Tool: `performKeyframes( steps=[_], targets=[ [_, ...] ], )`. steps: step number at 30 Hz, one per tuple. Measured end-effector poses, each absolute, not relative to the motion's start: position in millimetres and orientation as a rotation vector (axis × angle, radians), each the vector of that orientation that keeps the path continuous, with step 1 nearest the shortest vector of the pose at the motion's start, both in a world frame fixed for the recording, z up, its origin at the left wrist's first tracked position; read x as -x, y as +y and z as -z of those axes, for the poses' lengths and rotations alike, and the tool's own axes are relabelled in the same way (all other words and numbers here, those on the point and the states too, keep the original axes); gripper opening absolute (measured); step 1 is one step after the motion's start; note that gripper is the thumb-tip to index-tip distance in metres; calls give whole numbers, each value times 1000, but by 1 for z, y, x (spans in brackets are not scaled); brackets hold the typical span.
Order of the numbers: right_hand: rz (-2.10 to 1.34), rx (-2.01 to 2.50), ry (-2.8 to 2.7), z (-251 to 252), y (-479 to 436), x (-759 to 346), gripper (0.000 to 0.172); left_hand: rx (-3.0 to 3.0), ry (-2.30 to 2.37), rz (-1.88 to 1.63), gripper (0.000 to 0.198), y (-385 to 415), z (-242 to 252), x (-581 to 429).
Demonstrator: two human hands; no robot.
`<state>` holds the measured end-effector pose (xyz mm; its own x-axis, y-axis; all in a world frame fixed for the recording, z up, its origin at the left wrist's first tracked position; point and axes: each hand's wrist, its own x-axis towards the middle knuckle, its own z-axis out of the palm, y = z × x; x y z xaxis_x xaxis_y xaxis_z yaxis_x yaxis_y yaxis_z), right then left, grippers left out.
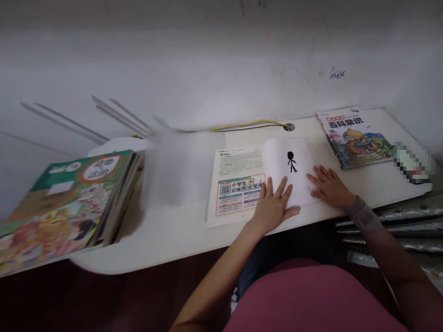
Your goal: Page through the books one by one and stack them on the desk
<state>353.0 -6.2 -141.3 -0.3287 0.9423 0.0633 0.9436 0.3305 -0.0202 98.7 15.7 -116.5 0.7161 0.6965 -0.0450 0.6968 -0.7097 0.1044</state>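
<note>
An open book (218, 184) lies on the white desk in front of me, with a printed page on its left and a nearly blank white page on its right. A black stick figure (291, 162) is drawn on the white page, and faint blue marks show near its lower right. My left hand (273, 205) rests with fingers spread across the lower middle of the book, near the fold. At the right edge of the white page lies my right hand (330, 186), its fingers stretched out. Neither hand holds anything. A grey band (362, 213) circles my right wrist.
On the left stands a stack of books (65, 203) with a colourful cover. Several illustrated books (360, 138) lie at the back right, beside a blurred-out item (413, 162). A yellow cable (249, 123) runs along the wall to a hole (289, 127) in the desk (166, 240).
</note>
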Motion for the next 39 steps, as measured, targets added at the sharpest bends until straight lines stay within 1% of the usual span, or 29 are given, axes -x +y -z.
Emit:
performKeyframes(
  steps=[4,7,11,14,16,19,24,29,39],
  targets=[
    [11,1791,-2511,142,-6,-357,61,-2758,1124,-21,81,16,113,-101],
    [10,1813,-2480,140,-8,-360,57,-2698,1142,-122,77,24,110,-82],
    [185,1781,-2407,125,-10,-334,57,-2478,1539,-328,75,39,118,-31],
    [188,1625,-2451,111,-8,-283,59,-2316,1738,-478,79,45,131,2],
    [142,1548,-2499,108,-4,-246,60,-2255,1751,-579,80,46,137,15],
    [67,1634,-2477,114,4,-209,66,-2162,1714,-683,78,44,141,25],
    [-10,1733,-2464,127,11,-203,67,-2020,1634,-831,71,40,145,37],
    [-65,1746,-2490,125,11,-209,69,-2033,1605,-821,67,40,148,43],
    [-125,1785,-2470,127,11,-214,74,-2095,1721,-664,73,39,147,39]
  ],
)
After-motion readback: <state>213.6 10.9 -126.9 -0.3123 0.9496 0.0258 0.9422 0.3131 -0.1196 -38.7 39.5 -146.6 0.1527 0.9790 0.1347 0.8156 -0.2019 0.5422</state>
